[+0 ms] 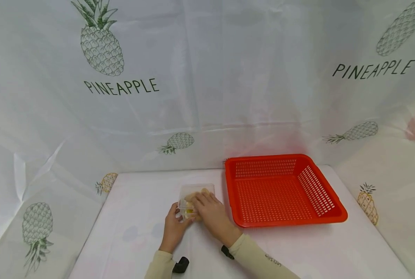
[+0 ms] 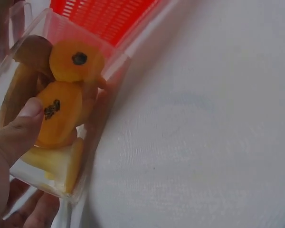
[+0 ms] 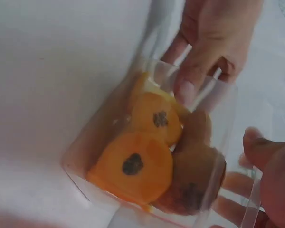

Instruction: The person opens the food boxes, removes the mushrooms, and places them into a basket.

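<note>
A clear plastic container (image 1: 186, 191) sits on the white-covered table, left of the red basket. Inside, the right wrist view shows orange rounded pieces (image 3: 149, 173) with dark patches, brown pieces (image 3: 199, 161) beside them and a pale yellow piece at one end. My left hand (image 1: 174, 230) grips the container's near end, thumb over the rim and fingers outside the wall. From the right, my right hand (image 1: 212, 217) reaches across the container in the head view. Its thumb and fingers (image 3: 235, 185) bend around the clear plastic at the side, beside the brown pieces.
The red perforated basket (image 1: 270, 201) stands on the table to the right of my hands. White cloth printed with pineapples (image 1: 103, 50) hangs behind the table (image 1: 131, 217) and along both sides. Black straps (image 1: 181, 265) show at the wrists.
</note>
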`<action>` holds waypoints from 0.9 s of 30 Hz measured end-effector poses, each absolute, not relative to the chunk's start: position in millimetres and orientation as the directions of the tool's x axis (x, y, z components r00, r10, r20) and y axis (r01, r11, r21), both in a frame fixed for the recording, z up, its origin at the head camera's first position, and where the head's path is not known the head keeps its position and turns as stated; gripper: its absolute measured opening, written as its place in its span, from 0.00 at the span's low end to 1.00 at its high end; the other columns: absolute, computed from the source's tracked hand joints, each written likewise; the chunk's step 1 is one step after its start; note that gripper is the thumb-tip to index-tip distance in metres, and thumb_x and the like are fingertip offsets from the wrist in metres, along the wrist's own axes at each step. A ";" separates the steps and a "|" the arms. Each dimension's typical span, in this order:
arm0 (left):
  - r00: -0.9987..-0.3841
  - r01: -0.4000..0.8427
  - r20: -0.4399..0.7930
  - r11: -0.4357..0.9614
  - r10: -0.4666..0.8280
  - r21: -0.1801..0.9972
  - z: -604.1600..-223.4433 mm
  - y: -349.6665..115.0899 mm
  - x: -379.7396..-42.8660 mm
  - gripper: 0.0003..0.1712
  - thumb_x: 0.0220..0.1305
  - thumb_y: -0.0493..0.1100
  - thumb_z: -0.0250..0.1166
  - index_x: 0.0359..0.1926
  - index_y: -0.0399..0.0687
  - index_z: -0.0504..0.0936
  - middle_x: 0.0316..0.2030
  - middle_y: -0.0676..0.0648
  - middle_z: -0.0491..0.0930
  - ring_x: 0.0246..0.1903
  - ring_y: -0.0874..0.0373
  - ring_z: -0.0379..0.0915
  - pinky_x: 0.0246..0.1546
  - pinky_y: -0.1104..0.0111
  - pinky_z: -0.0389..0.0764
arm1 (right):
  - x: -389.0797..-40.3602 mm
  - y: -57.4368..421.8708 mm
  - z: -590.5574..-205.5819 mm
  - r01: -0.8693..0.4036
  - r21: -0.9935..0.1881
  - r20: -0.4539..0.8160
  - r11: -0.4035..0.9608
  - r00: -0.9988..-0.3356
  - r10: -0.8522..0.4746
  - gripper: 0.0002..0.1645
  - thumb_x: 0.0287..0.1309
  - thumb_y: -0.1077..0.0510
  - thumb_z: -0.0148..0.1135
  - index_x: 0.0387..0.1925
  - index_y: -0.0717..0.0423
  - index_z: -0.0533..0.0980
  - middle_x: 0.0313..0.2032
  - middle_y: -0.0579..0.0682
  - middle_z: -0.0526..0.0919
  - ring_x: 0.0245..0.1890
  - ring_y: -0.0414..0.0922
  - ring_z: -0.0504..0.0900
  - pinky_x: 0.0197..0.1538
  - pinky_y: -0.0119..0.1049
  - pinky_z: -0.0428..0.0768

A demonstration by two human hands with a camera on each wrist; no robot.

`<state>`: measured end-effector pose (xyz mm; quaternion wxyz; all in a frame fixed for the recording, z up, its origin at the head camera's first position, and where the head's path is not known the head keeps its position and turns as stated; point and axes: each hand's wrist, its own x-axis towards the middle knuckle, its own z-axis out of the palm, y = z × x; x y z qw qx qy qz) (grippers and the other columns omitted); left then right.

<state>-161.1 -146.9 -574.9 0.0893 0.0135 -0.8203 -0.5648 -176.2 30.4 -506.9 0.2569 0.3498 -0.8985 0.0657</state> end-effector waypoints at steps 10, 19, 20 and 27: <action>-0.996 -0.065 -0.047 0.247 -0.079 0.967 -549.2 -152.5 -151.3 0.38 0.73 0.42 0.68 0.76 0.32 0.62 0.66 0.33 0.68 0.63 0.40 0.71 0.61 0.54 0.79 | -186.6 35.3 -477.9 -0.683 -0.240 0.491 0.690 -0.699 -0.520 0.19 0.58 0.53 0.80 0.50 0.51 0.85 0.49 0.49 0.86 0.48 0.47 0.86 0.47 0.43 0.90; -0.982 -0.068 -0.042 0.139 -0.184 0.988 -537.3 -147.7 -156.2 0.22 0.76 0.31 0.57 0.67 0.28 0.71 0.49 0.38 0.73 0.41 0.59 0.71 0.36 0.73 0.81 | -206.3 37.0 -459.1 -0.674 -0.378 0.618 0.635 -0.694 -0.368 0.12 0.58 0.62 0.80 0.43 0.52 0.86 0.42 0.47 0.85 0.42 0.46 0.86 0.44 0.39 0.89; -0.980 -0.071 -0.048 0.114 -0.196 0.991 -536.0 -146.7 -156.1 0.22 0.75 0.31 0.58 0.67 0.28 0.72 0.47 0.40 0.72 0.40 0.59 0.71 0.36 0.73 0.82 | -209.0 37.2 -458.8 -0.678 -0.378 0.642 0.631 -0.683 -0.349 0.12 0.58 0.63 0.79 0.43 0.52 0.87 0.42 0.47 0.86 0.42 0.47 0.86 0.45 0.40 0.89; -0.973 -0.086 -0.089 -0.023 -0.213 0.996 -530.3 -142.8 -154.1 0.21 0.74 0.30 0.59 0.65 0.27 0.73 0.41 0.46 0.71 0.38 0.58 0.71 0.39 0.71 0.84 | -217.5 36.0 -460.4 -0.631 -0.290 0.724 0.720 -0.636 -0.267 0.19 0.60 0.70 0.74 0.52 0.53 0.90 0.50 0.56 0.81 0.51 0.56 0.79 0.52 0.48 0.83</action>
